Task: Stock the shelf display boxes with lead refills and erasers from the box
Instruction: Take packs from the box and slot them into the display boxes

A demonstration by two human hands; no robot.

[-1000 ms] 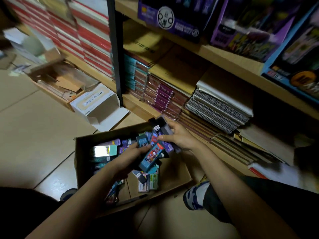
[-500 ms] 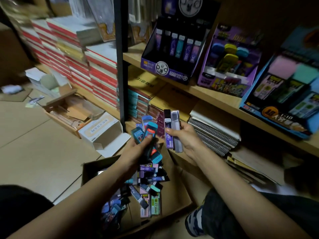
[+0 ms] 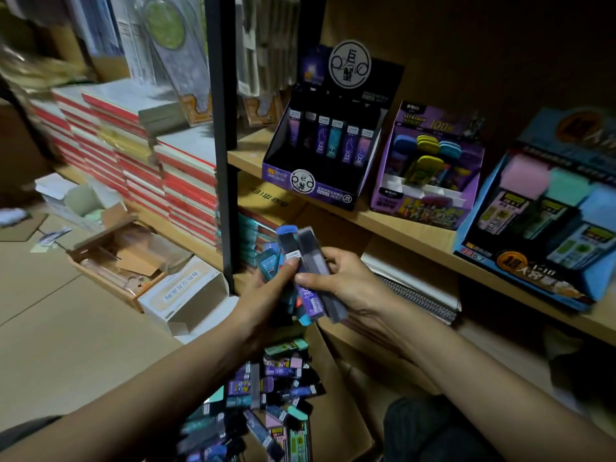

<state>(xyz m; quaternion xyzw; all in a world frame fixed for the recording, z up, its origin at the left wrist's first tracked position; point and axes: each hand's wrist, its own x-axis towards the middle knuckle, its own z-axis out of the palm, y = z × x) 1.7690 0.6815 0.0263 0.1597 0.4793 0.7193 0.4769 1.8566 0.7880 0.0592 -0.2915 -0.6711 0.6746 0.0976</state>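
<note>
My left hand [image 3: 266, 295] grips a bunch of teal and blue lead refill cases [image 3: 270, 263]. Touching it, my right hand [image 3: 346, 281] pinches grey and purple refill cases [image 3: 311, 258], held upright below the shelf. The cardboard box [image 3: 336, 385] on the floor under my hands holds several loose refills and erasers [image 3: 283, 371]. On the wooden shelf [image 3: 416, 233] stand a black-and-purple refill display box [image 3: 320, 181] with a row of cases, a purple display box [image 3: 430, 195] with coloured erasers, and a blue display box [image 3: 533, 261] with pastel erasers.
A black upright post [image 3: 221, 128] divides the shelving. Red-and-white notebook stacks [image 3: 150, 168] fill the left bay. Open white and brown cartons [image 3: 160, 278] lie on the floor at left. Spiral notebooks [image 3: 420, 298] lie on the lower shelf. My knee [image 3: 430, 431] is beside the box.
Both hands have risen from the floor box with refill cases and come together; the view has tilted up, bringing the shelf display boxes into sight.
</note>
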